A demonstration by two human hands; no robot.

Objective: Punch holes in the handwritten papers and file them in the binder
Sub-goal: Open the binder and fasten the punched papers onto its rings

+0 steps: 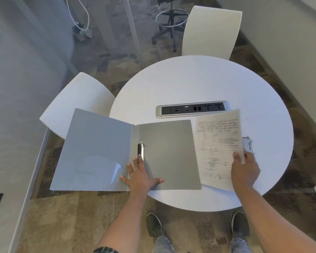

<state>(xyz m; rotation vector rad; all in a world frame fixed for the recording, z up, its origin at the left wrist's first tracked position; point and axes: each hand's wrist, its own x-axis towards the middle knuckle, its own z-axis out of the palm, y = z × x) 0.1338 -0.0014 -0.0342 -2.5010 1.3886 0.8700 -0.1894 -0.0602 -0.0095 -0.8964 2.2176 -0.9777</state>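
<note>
**Open binder on the bench, sheet held at its right**

A grey binder (128,154) lies open on the round white bench (199,84). Its left cover hangs out past the bench edge, over the floor; its right cover rests flat on the bench top. The metal ring clip (141,150) sits just right of the spine.

The left hand (141,177) lies flat on the binder with its fingers spread and straight. One fingertip touches the lower end of the ring clip and the thumb points right across the right cover.

The right hand (244,169) holds handwritten paper (218,147) by its right edge, fingers curled round it. The paper is blurred; whether it is one sheet or several cannot be told. Its left edge lies just beside the right cover of the binder.

A hole punch (248,144) peeks out from behind the right edge of the paper, just above the right hand.

Behind the binder a power strip (192,108) is set into the bench top. Two white chairs (211,31) stand at the bench, one at the far side and one at the left
</note>
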